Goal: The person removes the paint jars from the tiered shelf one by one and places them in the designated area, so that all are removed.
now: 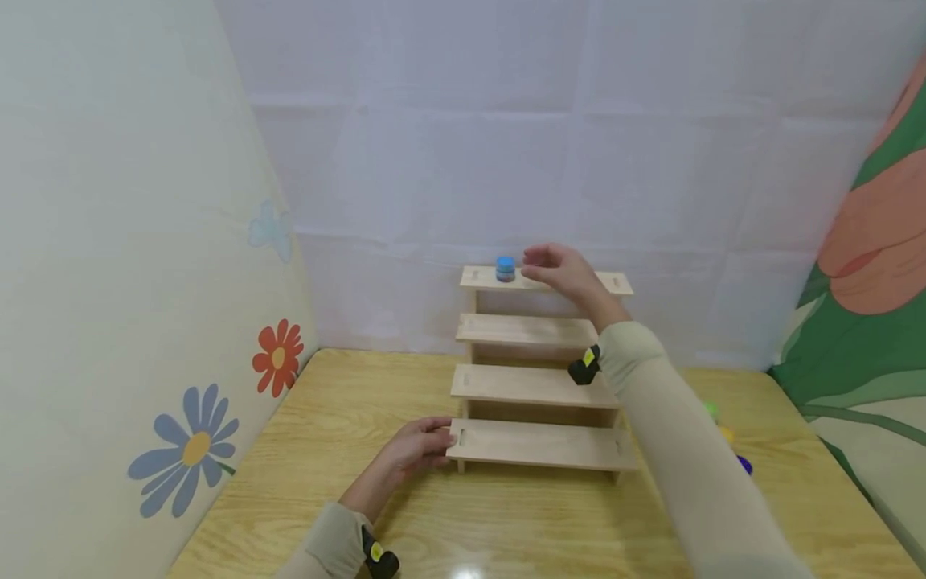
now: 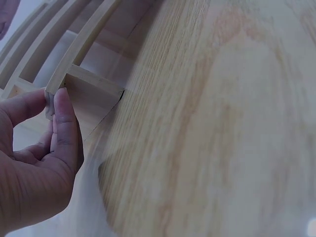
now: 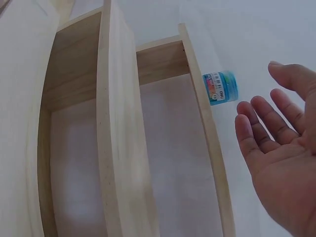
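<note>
A tiered wooden step shelf point(image 1: 535, 444) stands on the table. On its top step, toward the left, sits a small blue jar point(image 1: 505, 270) with a blue lid and a printed label. Just right of the jar hovers my right hand point(image 1: 567, 275), fingers loosely bent, holding nothing; the right wrist view shows a gap between fingertips and the jar point(image 3: 220, 88). My left hand point(image 1: 415, 449) is at the left end of the lowest step. In the left wrist view its thumb and fingers point(image 2: 64, 111) pinch the corner of that step board.
Right of the shelf, partly behind my right sleeve, lie small green point(image 1: 712, 410), yellow point(image 1: 727, 435) and purple point(image 1: 745, 465) objects. A white cloth point(image 1: 434, 161) hangs behind the shelf. A flower-painted panel point(image 1: 145, 281) borders the left side, another painted panel point(image 1: 875, 322) the right.
</note>
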A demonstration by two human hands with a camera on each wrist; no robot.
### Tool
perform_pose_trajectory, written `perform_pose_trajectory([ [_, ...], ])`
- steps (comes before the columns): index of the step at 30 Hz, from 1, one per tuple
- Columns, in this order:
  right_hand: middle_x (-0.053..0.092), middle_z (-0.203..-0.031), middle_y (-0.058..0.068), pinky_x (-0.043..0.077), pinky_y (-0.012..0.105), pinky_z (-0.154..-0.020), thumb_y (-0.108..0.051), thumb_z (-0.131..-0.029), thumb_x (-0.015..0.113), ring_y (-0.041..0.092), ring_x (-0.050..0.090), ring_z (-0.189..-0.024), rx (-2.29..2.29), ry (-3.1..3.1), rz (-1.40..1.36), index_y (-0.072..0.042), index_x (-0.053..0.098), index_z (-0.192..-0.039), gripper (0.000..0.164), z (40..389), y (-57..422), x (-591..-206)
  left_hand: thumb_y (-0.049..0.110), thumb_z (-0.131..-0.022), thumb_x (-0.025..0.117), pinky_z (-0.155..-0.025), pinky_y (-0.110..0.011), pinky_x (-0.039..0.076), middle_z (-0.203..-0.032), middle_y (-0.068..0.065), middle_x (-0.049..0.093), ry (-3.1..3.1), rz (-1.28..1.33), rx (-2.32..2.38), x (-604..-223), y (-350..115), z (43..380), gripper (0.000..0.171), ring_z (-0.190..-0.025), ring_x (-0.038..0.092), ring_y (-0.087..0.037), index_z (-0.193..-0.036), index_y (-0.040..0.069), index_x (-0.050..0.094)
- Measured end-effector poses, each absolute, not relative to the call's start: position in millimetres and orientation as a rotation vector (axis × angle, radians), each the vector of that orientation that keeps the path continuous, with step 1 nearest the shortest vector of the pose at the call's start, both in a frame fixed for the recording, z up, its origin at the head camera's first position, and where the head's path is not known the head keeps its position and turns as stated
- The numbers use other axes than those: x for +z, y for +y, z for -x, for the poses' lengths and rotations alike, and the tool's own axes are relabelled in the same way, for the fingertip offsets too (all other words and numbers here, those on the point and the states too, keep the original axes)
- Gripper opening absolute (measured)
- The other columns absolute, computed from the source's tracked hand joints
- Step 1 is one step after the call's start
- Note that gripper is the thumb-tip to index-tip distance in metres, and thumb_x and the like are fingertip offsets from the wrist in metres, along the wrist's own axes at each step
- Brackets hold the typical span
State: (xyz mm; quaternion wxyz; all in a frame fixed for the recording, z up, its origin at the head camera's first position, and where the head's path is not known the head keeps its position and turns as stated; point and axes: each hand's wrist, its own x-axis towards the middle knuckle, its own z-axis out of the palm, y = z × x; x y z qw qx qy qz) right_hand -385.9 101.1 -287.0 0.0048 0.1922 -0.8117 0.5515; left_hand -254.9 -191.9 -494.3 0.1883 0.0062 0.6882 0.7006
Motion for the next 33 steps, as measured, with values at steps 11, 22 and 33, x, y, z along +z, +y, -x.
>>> perform_pose_trajectory([
  [11, 0.059, -0.137, 0.022, 0.043, 0.045, -0.109, -0.012, -0.097, 0.068, 0.035, 0.054, -0.129, 1.75, -2.558, -0.582, 0.004, 0.055, -0.136, 0.044, 395.2, 86.5, -294.3, 0.006, -0.095, 0.065, -0.073, -0.028, 0.057, -0.113, -0.012, 0.064, 1.954, 0.0, 1.96, -496.8, -189.9, 256.7, 0.06, -0.086, 0.067, -0.015, -0.146, -0.013, 0.04],
  [22, 0.061, -0.135, 0.02, 0.044, 0.043, -0.108, -0.015, -0.093, 0.074, 0.033, 0.056, -0.127, 1.616, -2.626, -0.528, 0.002, 0.057, -0.136, 0.049, 406.7, 80.6, -295.2, 0.006, -0.094, 0.066, -0.071, -0.027, 0.057, -0.111, -0.012, 0.066, 1.957, 0.017, 1.957, -497.0, -189.3, 255.0, 0.059, -0.085, 0.067, -0.015, -0.145, -0.013, 0.042],
  [33, 0.058, -0.138, 0.019, 0.041, 0.041, -0.11, -0.014, -0.093, 0.074, 0.031, 0.052, -0.13, 1.508, -2.688, -0.522, -0.001, 0.055, -0.142, 0.054, 415.7, 68.5, -295.3, 0.006, -0.094, 0.066, -0.071, -0.027, 0.057, -0.112, -0.012, 0.066, 1.947, 0.007, 1.949, -495.8, -189.2, 250.8, 0.06, -0.087, 0.067, -0.015, -0.145, -0.013, 0.041],
])
